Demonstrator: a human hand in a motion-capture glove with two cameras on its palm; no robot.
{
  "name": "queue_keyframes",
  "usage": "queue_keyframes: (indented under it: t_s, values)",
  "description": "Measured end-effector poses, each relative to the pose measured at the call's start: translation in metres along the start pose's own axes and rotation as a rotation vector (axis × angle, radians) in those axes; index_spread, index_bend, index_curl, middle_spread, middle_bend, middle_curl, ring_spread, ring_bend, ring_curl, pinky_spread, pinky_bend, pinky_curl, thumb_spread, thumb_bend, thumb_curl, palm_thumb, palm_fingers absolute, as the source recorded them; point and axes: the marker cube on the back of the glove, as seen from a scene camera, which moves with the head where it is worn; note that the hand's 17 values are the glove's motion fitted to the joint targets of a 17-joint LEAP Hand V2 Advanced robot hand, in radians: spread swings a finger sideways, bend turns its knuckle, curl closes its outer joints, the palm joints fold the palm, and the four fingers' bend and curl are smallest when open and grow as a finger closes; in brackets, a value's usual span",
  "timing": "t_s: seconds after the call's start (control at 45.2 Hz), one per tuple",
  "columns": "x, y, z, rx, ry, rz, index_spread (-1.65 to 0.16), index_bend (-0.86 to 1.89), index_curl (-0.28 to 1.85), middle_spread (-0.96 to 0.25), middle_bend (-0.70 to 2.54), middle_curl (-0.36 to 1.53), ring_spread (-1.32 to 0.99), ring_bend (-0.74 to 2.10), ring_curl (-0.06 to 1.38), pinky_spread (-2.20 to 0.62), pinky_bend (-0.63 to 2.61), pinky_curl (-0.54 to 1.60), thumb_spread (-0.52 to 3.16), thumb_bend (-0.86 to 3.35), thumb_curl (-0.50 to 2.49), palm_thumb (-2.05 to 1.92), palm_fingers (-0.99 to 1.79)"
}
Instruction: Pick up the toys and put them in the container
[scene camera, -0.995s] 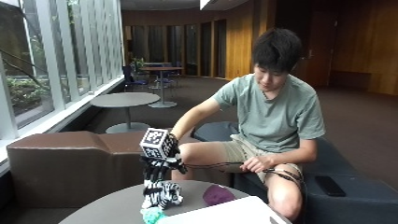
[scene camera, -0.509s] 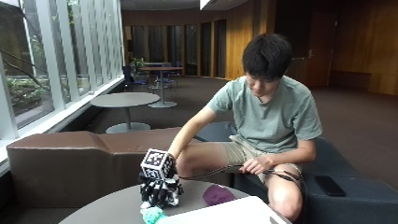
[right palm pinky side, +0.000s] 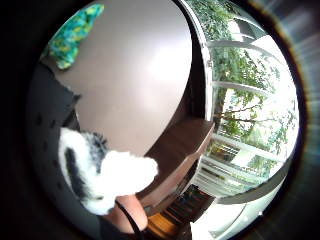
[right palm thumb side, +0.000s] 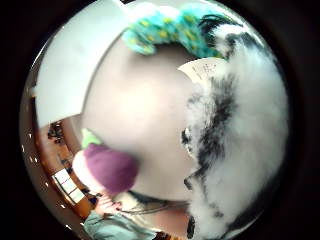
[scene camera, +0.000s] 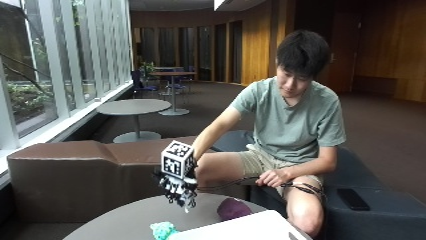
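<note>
So from my end the gloved right hand (scene camera: 178, 186) hangs just above the round table (scene camera: 126, 225) with its fingers curled around a black-and-white plush toy (scene camera: 184, 196). In the thumb-side palm view that fuzzy toy (right palm thumb side: 235, 140) fills the whole side next to the palm, paper tag and all, so it's right up in the grip. A bit of its white fur (right palm pinky side: 107, 175) pokes out in the little-finger view too. Below it on the table sits a teal plush with yellow spots (scene camera: 163, 231), just beside the white container (scene camera: 246, 227) at the near edge. The purple eggplant toy (scene camera: 233, 208) lies on the table near the container's far side, apart from the hand. The person's bare hand (scene camera: 273, 176) rests on their knee.
</note>
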Motion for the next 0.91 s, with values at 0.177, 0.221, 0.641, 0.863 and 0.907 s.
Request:
queue_keyframes:
  t_s: [0.177, 0.221, 0.641, 0.863, 0.907]
  values:
    - [-0.004, 0.011, -0.126, 0.065, -0.085, 0.056, -0.35, 0.90, 0.47, -0.27, 1.03, 0.62, -0.37, 1.00, 0.55, -0.24, 0.66, 0.36, 0.85, 0.15, 0.66, 0.59, 1.18]
    - [-0.005, 0.016, -0.151, 0.090, -0.084, 0.064, -0.34, 0.94, 0.50, -0.27, 1.06, 0.64, -0.38, 1.02, 0.57, -0.25, 0.68, 0.37, 0.81, 0.15, 0.69, 0.59, 1.15]
    - [-0.083, 0.000, -0.350, 0.324, 0.009, 0.049, -0.32, 1.06, 0.71, -0.24, 1.19, 0.74, -0.39, 1.14, 0.65, -0.28, 0.81, 0.45, 0.55, 0.11, 0.86, 0.60, 1.01]
    - [-0.145, -0.052, -0.384, 0.359, 0.061, 0.031, -0.31, 1.07, 0.79, -0.24, 1.22, 0.77, -0.39, 1.18, 0.67, -0.28, 0.84, 0.48, 0.47, 0.10, 0.94, 0.59, 0.98]
    - [-0.159, -0.064, -0.388, 0.356, 0.048, 0.024, -0.31, 1.07, 0.81, -0.23, 1.22, 0.77, -0.39, 1.19, 0.67, -0.28, 0.85, 0.48, 0.46, 0.09, 0.95, 0.58, 0.97]
